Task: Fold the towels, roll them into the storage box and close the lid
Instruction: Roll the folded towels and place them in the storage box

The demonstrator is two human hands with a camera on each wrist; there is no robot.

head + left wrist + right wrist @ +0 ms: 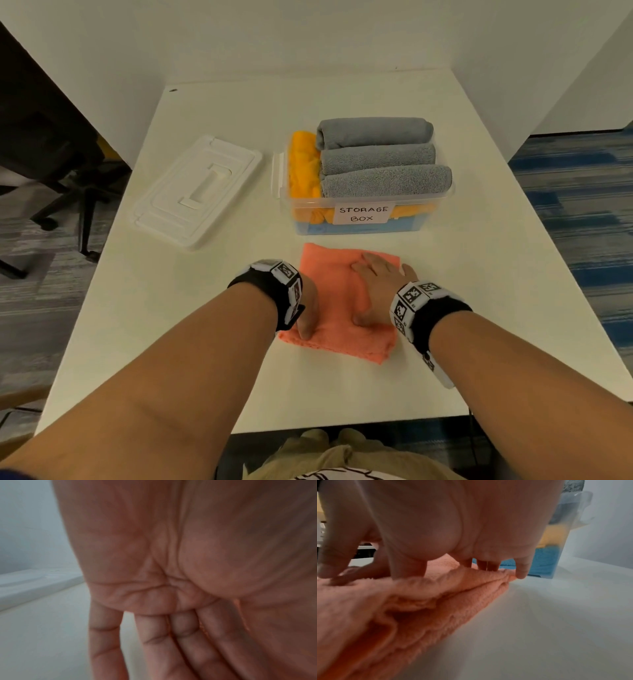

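Orange towel (337, 301) flat on counter (212, 308), folded, under both palms: right hand (376, 284) spread and pressing, left hand (308, 308) fingers straight on near-left corner. Soft, light, floppy, layers likely to slip; best pinched at near edge for rolling. Box (363, 212) just beyond fingertips

**1 handwritten label, 2 words**

A white label (363, 214), right of centre in the head view, sits on the front wall of the clear storage box (308, 205) and reads "STORAGE BOX" in black capitals on 2 lines. The black-and-white wristband markers (412, 295) carry patterns only, no readable text.
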